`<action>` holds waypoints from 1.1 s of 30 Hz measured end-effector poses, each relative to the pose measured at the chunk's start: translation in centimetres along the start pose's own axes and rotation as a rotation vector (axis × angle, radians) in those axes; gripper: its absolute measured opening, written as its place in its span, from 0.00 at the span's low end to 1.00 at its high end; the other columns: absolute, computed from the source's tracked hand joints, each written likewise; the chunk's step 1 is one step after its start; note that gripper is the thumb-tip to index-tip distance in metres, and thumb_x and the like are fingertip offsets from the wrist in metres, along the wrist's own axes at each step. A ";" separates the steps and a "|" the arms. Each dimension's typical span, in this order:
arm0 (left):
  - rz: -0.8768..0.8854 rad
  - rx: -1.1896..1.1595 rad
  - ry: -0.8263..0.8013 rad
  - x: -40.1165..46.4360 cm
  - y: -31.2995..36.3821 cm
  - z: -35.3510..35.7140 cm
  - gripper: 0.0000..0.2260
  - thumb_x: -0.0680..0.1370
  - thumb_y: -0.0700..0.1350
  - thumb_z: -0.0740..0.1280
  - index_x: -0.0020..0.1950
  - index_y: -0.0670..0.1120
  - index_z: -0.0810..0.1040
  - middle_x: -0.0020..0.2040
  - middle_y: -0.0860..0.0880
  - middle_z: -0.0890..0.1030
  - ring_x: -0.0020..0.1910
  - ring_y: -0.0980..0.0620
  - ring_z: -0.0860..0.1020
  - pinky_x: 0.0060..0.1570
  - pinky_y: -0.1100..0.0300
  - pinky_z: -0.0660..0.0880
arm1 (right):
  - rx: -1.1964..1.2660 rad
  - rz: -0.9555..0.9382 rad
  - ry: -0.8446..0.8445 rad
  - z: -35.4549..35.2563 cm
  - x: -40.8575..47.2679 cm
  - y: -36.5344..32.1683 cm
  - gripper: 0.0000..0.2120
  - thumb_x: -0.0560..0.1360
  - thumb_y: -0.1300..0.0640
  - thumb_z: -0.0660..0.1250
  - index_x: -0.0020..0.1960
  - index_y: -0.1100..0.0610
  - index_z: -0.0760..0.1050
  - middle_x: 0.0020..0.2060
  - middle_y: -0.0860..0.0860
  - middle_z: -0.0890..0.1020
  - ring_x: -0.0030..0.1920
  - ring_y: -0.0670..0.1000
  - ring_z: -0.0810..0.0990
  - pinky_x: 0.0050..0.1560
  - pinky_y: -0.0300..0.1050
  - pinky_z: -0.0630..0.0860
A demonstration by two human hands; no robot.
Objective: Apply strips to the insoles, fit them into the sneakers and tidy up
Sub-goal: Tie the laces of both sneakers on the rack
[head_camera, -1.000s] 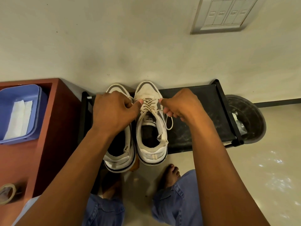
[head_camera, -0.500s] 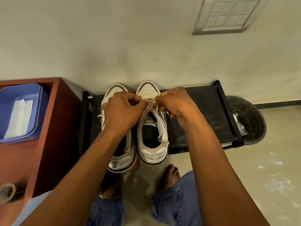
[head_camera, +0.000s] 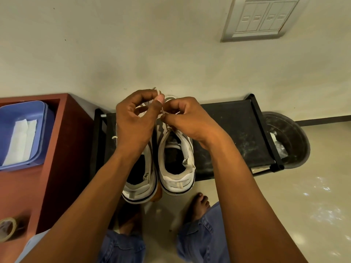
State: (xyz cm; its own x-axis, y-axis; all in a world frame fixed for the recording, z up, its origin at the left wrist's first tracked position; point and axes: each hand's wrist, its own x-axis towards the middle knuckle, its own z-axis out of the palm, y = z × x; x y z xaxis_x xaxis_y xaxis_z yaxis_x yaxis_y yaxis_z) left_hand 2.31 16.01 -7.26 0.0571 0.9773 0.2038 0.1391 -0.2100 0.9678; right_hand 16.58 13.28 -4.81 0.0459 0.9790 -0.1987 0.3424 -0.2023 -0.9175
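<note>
Two white sneakers stand side by side on a low black shoe rack (head_camera: 233, 130), heels toward me. The left sneaker (head_camera: 141, 185) is partly covered by my left forearm. Dark insoles show inside both. Over the right sneaker (head_camera: 177, 168), both hands pinch its white laces (head_camera: 164, 111). My left hand (head_camera: 135, 120) holds one lace end up between thumb and fingers. My right hand (head_camera: 187, 118) grips the other lace end just beside it.
A red-brown cabinet (head_camera: 57, 158) stands left of the rack, holding a blue tray (head_camera: 38, 133) with white strips (head_camera: 20, 141) and a tape roll (head_camera: 7, 228). A black bin (head_camera: 292, 137) sits right of the rack. My bare feet and jeans are below the sneakers.
Both hands came together from either side of the right sneaker, rose above its toe end and now hold the lace ends close together.
</note>
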 end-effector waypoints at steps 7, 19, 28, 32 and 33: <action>0.118 0.103 -0.172 0.1 -0.4 -0.3 0.08 0.85 0.42 0.64 0.60 0.43 0.80 0.51 0.49 0.84 0.50 0.49 0.85 0.50 0.47 0.83 | 0.053 0.000 0.019 -0.4 -0.1 -0.1 0.07 0.80 0.59 0.69 0.48 0.60 0.85 0.39 0.47 0.85 0.34 0.36 0.79 0.40 0.34 0.74; 0.095 0.323 -0.272 -0.4 -0.8 -0.2 0.11 0.77 0.44 0.75 0.59 0.49 0.84 0.50 0.58 0.84 0.47 0.65 0.81 0.48 0.68 0.76 | 0.221 0.154 0.316 -0.4 0.3 0.3 0.16 0.71 0.67 0.73 0.55 0.55 0.73 0.44 0.61 0.85 0.33 0.52 0.84 0.37 0.48 0.84; 0.123 0.416 -0.203 -0.2 -0.9 -0.4 0.07 0.77 0.44 0.74 0.55 0.49 0.87 0.47 0.57 0.86 0.41 0.67 0.79 0.43 0.72 0.72 | 0.048 0.115 0.284 -0.2 0.8 0.8 0.07 0.73 0.63 0.75 0.41 0.51 0.83 0.34 0.53 0.86 0.35 0.49 0.84 0.47 0.57 0.85; 0.125 0.417 -0.202 -0.1 -1.0 -0.5 0.07 0.78 0.44 0.73 0.55 0.48 0.87 0.48 0.55 0.86 0.46 0.61 0.82 0.48 0.62 0.78 | 0.036 0.132 0.258 -0.3 0.8 0.9 0.08 0.71 0.64 0.76 0.43 0.52 0.85 0.38 0.51 0.86 0.39 0.48 0.85 0.50 0.53 0.85; 0.120 0.418 -0.197 -0.1 -1.0 -0.5 0.06 0.78 0.44 0.73 0.54 0.49 0.88 0.47 0.56 0.86 0.45 0.62 0.81 0.47 0.63 0.77 | 0.025 0.132 0.240 -0.3 0.7 0.9 0.08 0.71 0.65 0.76 0.44 0.53 0.85 0.39 0.52 0.86 0.40 0.49 0.85 0.51 0.52 0.85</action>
State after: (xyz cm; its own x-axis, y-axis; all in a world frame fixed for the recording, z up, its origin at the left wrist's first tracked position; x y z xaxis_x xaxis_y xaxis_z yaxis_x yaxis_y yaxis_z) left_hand 1.65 16.16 -8.19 0.2780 0.9303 0.2393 0.5039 -0.3534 0.7882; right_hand 17.22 13.82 -5.64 0.3106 0.9216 -0.2327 0.2952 -0.3262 -0.8980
